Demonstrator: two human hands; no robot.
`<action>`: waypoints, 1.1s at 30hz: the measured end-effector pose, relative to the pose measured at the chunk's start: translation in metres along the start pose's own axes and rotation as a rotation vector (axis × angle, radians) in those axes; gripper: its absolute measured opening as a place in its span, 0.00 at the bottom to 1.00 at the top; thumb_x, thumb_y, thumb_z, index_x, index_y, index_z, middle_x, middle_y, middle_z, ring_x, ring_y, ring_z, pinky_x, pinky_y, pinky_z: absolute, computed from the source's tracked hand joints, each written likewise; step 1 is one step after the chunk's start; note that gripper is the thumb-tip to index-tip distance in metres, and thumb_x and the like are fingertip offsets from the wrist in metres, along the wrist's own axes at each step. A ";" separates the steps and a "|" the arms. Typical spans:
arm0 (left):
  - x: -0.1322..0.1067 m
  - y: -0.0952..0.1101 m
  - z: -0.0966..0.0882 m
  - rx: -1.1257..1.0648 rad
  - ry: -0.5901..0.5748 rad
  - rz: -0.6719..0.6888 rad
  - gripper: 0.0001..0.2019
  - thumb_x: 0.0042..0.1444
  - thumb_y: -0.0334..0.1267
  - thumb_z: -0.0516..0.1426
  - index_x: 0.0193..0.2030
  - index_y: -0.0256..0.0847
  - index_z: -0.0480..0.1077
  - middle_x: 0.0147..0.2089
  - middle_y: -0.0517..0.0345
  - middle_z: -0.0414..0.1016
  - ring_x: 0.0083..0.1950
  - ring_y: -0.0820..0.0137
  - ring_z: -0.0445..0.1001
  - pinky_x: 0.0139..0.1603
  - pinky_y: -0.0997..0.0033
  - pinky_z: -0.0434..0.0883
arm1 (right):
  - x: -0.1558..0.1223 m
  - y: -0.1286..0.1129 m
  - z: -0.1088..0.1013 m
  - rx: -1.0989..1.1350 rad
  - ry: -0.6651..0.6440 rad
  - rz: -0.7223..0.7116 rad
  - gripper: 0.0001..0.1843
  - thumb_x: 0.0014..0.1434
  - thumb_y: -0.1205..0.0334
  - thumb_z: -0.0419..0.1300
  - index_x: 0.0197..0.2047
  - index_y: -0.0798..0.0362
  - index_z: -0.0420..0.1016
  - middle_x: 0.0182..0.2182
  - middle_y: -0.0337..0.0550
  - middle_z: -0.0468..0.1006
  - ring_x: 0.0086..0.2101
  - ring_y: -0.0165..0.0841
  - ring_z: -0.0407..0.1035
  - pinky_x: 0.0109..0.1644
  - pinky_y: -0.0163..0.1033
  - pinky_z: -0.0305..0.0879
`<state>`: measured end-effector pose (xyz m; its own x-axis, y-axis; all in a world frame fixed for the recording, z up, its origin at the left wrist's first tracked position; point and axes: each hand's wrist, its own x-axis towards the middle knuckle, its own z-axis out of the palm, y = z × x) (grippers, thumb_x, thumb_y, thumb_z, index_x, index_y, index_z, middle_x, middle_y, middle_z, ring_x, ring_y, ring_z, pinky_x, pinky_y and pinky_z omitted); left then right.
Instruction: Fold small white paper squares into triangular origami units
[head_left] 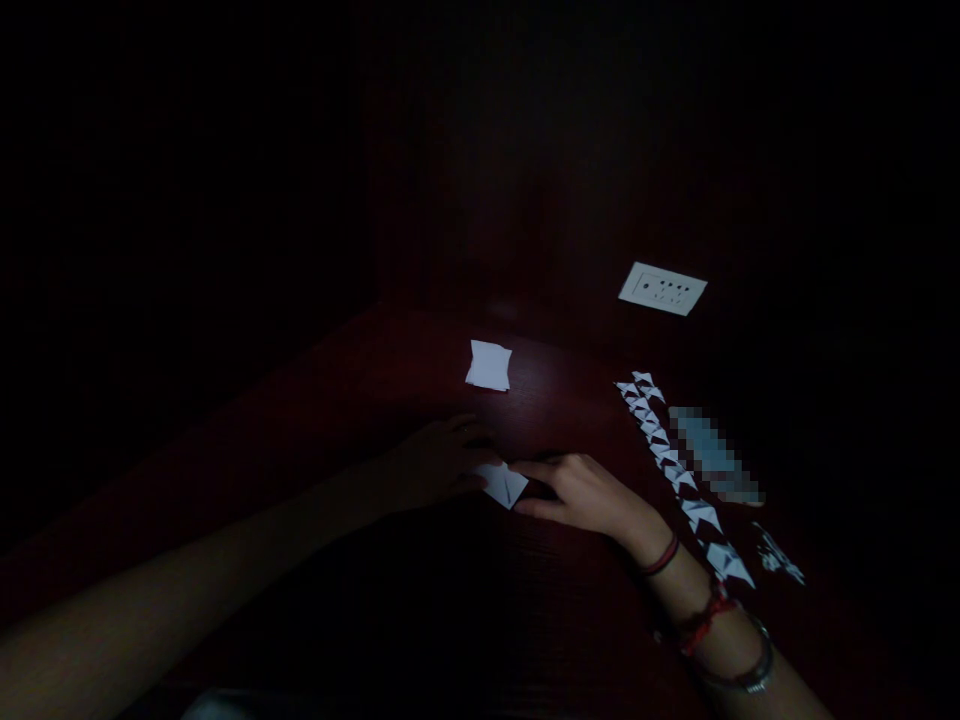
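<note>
The scene is very dark. My left hand (439, 460) and my right hand (581, 492) meet over a small white piece of folded paper (504, 484) on a dark red-brown table (555, 400). Both hands pinch or press its edges, with the fingers curled close on it. My right wrist wears red threads and a metal bangle. A second white paper square (489, 365) lies flat beyond the hands.
A row of several small folded white paper pieces (675, 470) runs diagonally to the right of my right hand. A blurred bluish object (712, 455) lies beside that row. On the dark wall behind sits a white socket plate (662, 288).
</note>
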<state>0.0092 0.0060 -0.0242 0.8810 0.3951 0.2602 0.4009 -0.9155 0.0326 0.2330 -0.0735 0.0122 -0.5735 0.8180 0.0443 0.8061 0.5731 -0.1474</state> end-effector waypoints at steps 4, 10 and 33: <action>-0.001 0.004 -0.006 -0.040 -0.002 -0.020 0.15 0.59 0.46 0.48 0.53 0.51 0.63 0.57 0.59 0.59 0.60 0.61 0.53 0.58 0.59 0.52 | -0.002 0.000 -0.003 -0.006 -0.009 -0.006 0.23 0.57 0.50 0.52 0.53 0.52 0.66 0.39 0.48 0.76 0.37 0.36 0.71 0.40 0.37 0.63; -0.001 0.004 -0.007 -0.045 -0.013 -0.026 0.16 0.59 0.47 0.49 0.53 0.51 0.62 0.57 0.59 0.59 0.60 0.60 0.53 0.58 0.58 0.52 | -0.008 0.001 -0.009 0.013 -0.011 -0.038 0.17 0.58 0.55 0.51 0.48 0.50 0.71 0.38 0.45 0.76 0.38 0.34 0.70 0.40 0.36 0.63; -0.003 0.004 0.009 0.007 0.073 -0.029 0.15 0.60 0.41 0.49 0.53 0.53 0.62 0.60 0.58 0.54 0.61 0.59 0.50 0.57 0.57 0.54 | -0.008 0.002 0.006 0.062 0.039 0.004 0.16 0.60 0.62 0.48 0.51 0.50 0.67 0.42 0.43 0.74 0.39 0.32 0.70 0.44 0.35 0.63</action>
<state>0.0102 0.0016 -0.0335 0.8487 0.4145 0.3285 0.4278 -0.9032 0.0342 0.2387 -0.0787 0.0060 -0.5630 0.8224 0.0816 0.7972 0.5665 -0.2087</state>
